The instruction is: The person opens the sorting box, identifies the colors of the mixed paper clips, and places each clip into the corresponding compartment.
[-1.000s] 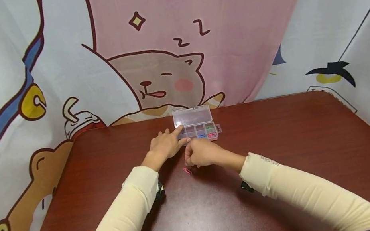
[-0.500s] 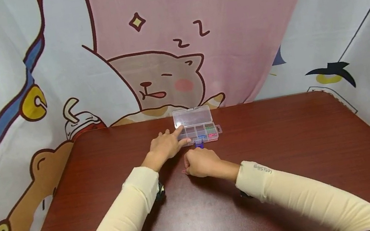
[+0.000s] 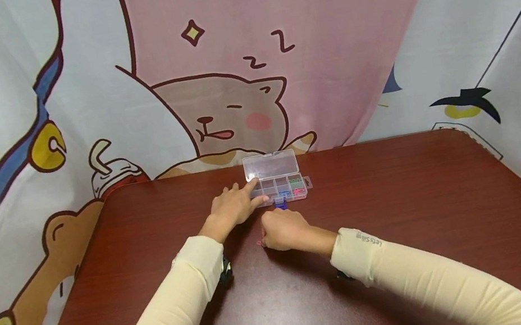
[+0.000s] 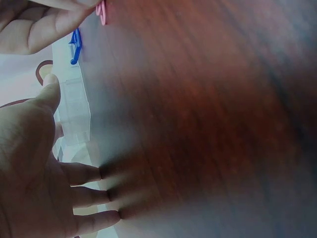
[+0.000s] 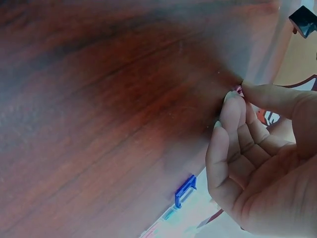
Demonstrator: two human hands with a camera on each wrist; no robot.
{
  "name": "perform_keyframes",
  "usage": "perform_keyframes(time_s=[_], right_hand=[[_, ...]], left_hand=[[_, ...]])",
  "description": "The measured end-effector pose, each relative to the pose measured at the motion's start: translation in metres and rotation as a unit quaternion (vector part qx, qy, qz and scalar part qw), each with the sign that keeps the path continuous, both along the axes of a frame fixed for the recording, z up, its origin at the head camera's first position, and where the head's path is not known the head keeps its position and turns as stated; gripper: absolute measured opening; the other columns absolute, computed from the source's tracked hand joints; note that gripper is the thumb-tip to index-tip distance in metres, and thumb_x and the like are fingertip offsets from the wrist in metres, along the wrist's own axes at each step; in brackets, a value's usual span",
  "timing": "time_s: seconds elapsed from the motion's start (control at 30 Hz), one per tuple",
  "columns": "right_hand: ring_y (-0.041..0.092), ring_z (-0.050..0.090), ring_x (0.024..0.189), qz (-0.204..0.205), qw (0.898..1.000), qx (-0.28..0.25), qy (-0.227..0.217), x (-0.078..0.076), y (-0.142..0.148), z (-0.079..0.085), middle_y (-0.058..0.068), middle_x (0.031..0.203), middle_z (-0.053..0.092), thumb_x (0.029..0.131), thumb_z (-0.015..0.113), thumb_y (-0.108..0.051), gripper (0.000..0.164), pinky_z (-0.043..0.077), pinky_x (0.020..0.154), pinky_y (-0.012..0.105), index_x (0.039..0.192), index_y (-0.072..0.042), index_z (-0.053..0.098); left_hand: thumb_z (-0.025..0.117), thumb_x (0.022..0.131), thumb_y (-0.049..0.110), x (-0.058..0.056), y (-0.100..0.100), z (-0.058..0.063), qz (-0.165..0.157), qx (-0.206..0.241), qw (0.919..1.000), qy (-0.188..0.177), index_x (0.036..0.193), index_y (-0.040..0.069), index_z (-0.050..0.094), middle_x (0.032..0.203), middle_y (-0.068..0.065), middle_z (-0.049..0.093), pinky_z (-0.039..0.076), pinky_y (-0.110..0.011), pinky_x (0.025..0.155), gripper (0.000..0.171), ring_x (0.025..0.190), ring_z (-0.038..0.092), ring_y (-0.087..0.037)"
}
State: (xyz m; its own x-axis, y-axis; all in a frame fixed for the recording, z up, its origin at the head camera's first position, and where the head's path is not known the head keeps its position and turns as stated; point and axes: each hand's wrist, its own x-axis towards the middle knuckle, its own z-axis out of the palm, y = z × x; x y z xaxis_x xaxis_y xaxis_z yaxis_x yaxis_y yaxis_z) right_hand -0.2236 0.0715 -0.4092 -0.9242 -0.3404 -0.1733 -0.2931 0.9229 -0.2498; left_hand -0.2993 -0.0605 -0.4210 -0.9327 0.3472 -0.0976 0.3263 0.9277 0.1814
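Note:
A clear plastic compartment box [image 3: 270, 190] stands near the table's far edge, its lid [image 3: 270, 165] raised behind it. My left hand [image 3: 233, 205] lies with spread, straight fingers at the box's left end; in the left wrist view its fingertips [image 4: 115, 215] touch the tabletop. In front of the box, my right hand [image 3: 285, 229] pinches a pink paper clip [image 4: 102, 13] between thumb and finger, low at the table surface. Most of that clip [image 5: 238, 89] is hidden by the fingers in the right wrist view.
Blue clips [image 3: 284, 193], pink clips [image 3: 298, 191] and green clips [image 3: 296, 181] lie in separate compartments. A blue latch [image 3: 280, 204] hangs at the box's front. A patterned curtain [image 3: 326, 61] rises behind the brown table [image 3: 401, 208].
My right hand has drawn back from the box's front towards me and closed on the pink paper clip on the table, uncovering the blue latch. My left hand stays in place.

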Motion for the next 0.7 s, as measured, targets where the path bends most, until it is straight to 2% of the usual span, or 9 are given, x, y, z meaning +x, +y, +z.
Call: perform_keyframes(time_s=[0.43, 0.7], right_hand=[[0.016, 0.063, 0.07, -0.004, 1.0, 0.005, -0.006, -0.0003, -0.0002, 0.0002, -0.008, 0.069, 0.065, 0.082, 0.075, -0.031, 0.027, 0.053, 0.062, 0.044, 0.057, -0.025, 0.064], [0.013, 0.06, 0.065, 0.021, 1.0, -0.018, -0.002, -0.0016, 0.006, -0.0014, -0.01, 0.063, 0.061, 0.082, 0.074, -0.028, 0.026, 0.052, 0.061, 0.039, 0.059, -0.023, 0.064]], left_hand=[[0.039, 0.095, 0.066, -0.0006, -0.0002, 0.0008, 0.0, -0.003, 1.0, -0.003, 0.152, 0.037, 0.029, 0.149, -0.023, 0.041, 0.041, -0.06, 0.099, 0.065, 0.135, 0.039, -0.046], [0.038, 0.095, 0.066, 0.0, -0.0001, -0.0005, 0.0, -0.004, 1.0, 0.0, 0.153, 0.036, 0.029, 0.148, -0.023, 0.042, 0.042, -0.06, 0.098, 0.066, 0.135, 0.04, -0.045]])
